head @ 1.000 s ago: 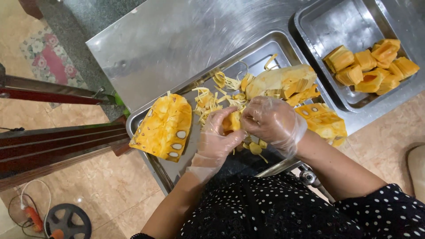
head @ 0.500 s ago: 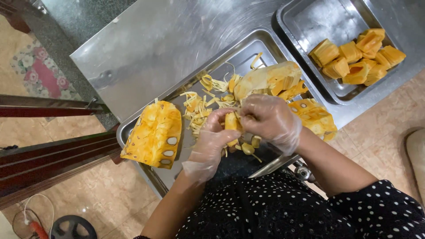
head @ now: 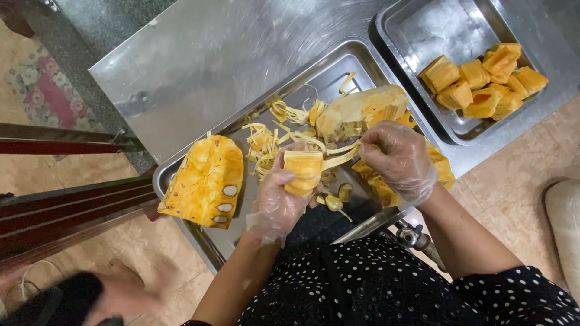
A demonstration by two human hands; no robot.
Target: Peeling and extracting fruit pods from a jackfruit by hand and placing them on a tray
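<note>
A yellow jackfruit pod (head: 303, 171) is gripped in the gloved left hand (head: 279, 202) over the near tray (head: 199, 241), so that scraps fall inside it. A pale strand (head: 339, 158) attached to the pod is pinched by the gloved right hand (head: 397, 158) and drawn taut to the right. A cut fruit chunk (head: 205, 181) is laid at the tray's left, while cleaned pods (head: 483, 81) are kept apart in the far right tray (head: 423, 36) on the bench (head: 199, 66).

Steel bench (head: 199, 72), brushed and scuffed, reflecting soft overhead light. Dark speckled stone slab (head: 103, 36) beside its far edge. Floor (head: 513, 181) of beige mottled tiles. Patterned rug (head: 42, 90), pink and green, at upper left. Dark red wooden rails (head: 66, 208) run along the left. Pale cushion (head: 565, 217) at right edge.
</note>
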